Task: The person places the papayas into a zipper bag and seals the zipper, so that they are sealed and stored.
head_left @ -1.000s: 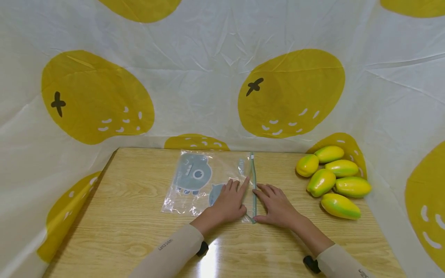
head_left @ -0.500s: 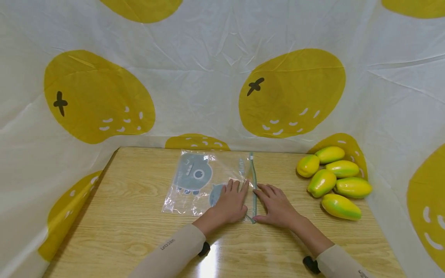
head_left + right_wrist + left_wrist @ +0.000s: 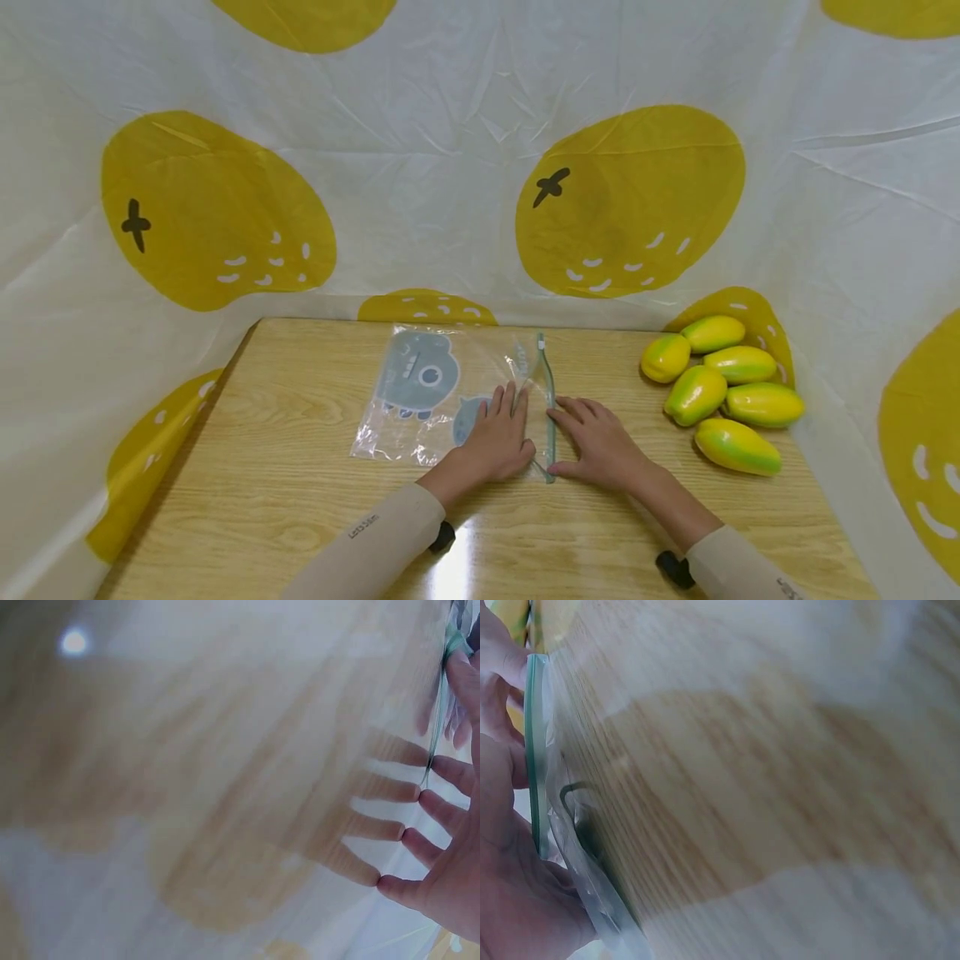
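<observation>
In the head view a clear zip bag (image 3: pixel 420 429) with blue cartoon monsters and a green zip strip (image 3: pixel 551 392) lies flat on the table, its zip side to the right. My left hand (image 3: pixel 491 442) rests on the bag near that side, fingers extended, and the film is creased beside the fingers. My right hand (image 3: pixel 600 446) is at the zip strip, its thumb and index finger touching it. In the right wrist view the spread fingertips (image 3: pixel 420 793) of this hand meet the glossy tabletop. The left wrist view shows the strip (image 3: pixel 534 750) raised slightly off the table.
Several yellow-green mangoes (image 3: pixel 697 396) lie in a group at the right back of the wooden table (image 3: pixel 285 500). A white cloth (image 3: pixel 427 208) printed with large yellow fruit hangs behind and at both sides. Dark wrist cameras (image 3: pixel 442 537) sit under the sleeves.
My left hand's index finger has drawn in towards the other fingers. The film beside it has bunched, and the upper zip strip bends more. The right hand has hardly moved.
</observation>
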### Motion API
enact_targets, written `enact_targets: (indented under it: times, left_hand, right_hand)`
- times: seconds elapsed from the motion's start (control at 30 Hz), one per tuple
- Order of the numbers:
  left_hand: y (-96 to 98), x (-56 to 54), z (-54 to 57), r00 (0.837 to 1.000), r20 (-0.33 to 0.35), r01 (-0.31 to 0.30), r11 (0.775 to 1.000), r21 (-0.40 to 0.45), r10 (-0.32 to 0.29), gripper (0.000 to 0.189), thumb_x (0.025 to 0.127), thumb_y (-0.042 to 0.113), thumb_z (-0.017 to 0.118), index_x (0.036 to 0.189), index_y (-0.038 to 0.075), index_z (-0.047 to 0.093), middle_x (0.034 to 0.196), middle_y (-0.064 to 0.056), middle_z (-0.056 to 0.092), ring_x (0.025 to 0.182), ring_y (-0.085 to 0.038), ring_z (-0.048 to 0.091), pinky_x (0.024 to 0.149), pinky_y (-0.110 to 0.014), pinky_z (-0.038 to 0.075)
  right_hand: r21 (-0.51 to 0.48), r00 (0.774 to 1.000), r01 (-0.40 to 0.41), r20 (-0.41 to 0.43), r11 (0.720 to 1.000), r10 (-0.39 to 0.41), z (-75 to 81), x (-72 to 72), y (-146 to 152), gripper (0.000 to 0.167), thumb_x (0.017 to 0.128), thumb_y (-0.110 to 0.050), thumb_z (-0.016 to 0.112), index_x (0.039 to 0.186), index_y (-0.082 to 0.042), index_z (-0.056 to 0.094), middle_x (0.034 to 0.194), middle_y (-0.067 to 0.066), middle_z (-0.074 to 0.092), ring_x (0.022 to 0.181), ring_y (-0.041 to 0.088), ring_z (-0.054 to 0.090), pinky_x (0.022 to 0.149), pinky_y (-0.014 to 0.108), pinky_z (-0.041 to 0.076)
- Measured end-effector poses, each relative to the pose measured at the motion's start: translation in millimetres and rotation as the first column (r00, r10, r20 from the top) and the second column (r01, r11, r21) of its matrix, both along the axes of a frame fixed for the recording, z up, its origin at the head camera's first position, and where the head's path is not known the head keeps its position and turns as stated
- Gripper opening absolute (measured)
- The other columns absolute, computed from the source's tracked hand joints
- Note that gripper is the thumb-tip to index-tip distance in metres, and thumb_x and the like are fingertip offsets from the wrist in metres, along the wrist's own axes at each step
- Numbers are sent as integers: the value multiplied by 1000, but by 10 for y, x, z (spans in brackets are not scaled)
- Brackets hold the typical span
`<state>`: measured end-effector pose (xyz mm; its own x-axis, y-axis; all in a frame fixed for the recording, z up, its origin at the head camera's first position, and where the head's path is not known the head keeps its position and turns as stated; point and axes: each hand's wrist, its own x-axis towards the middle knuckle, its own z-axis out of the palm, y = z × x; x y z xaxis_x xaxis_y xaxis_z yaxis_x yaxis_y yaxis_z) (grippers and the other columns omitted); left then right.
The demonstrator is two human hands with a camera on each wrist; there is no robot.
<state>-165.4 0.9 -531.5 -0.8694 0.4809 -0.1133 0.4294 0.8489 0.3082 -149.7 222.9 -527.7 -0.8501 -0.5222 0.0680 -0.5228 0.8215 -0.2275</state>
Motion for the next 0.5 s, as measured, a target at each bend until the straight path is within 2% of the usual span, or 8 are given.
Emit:
enact_targets:
  times: [0.13,0.3,0.5]
  left_hand:
    - [14,-2,2,1000,-3,-7,1000,-9,7,79,102,40,44,164,-1,15,172,-24,11,159,-42,14,123,-61,26]
    - [23,-17,-7,1000,4,-9,1000,-28,9,87,101,48,48,164,-2,13,172,-23,10,159,-41,12,124,-60,25]
    - [18,1,-1,999,34,-18,999,-44,20,102,98,65,51,165,1,9,173,-21,5,160,-39,7,125,-60,21]
  right_hand:
    - [11,1000,2,-25,1000,-2,-5,-41,17,82,83,-61,78,148,-15,57,156,14,49,138,41,48,104,67,45]
    - [-7,998,15,-63,1000,-15,3,-102,28,71,85,-52,80,142,-13,62,150,15,55,131,42,53,96,65,51]
    - [-41,997,7,-78,999,-10,46,-233,36,66,87,-43,81,141,-8,63,146,17,58,129,43,55,96,65,51]
